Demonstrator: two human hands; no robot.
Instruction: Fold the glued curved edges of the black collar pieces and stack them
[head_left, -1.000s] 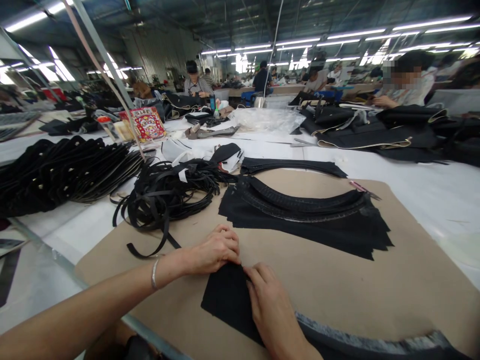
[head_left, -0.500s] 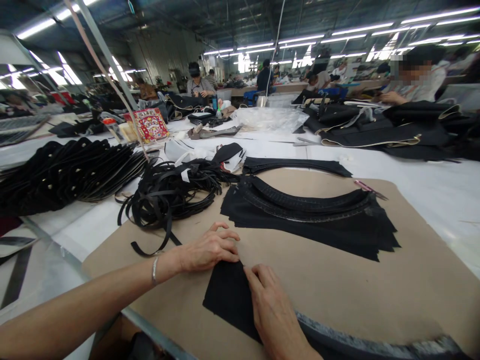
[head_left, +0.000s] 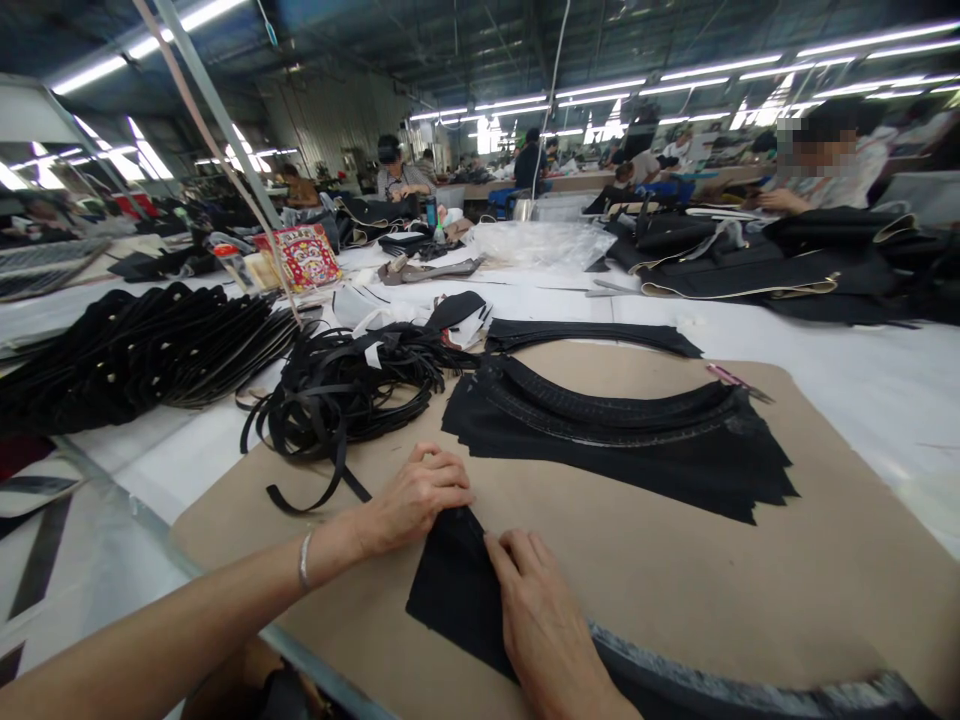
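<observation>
A black fabric piece (head_left: 450, 590) lies on a brown cardboard sheet (head_left: 750, 590) in front of me. My left hand (head_left: 416, 495) has its fingers curled, pinching the piece's far corner, which stands slightly lifted. Flat on the same piece lies my right hand (head_left: 540, 620), fingers together and pressing it down, fingertips close to the left hand. A silver bangle sits on my left wrist. Beyond my hands, a stack of curved black fabric pieces (head_left: 622, 440) rests on the cardboard.
A tangle of black straps (head_left: 337, 395) lies left of the stack, and a fanned pile of black strips (head_left: 127, 350) further left. A pink-handled tool (head_left: 731, 380) sits at the cardboard's far edge. Black bags (head_left: 750, 260), clear plastic (head_left: 536, 240) and seated workers fill the background.
My left hand has curled its fingers and drawn up the far corner of the black piece, which lay flat before. The right hand stays pressed in place.
</observation>
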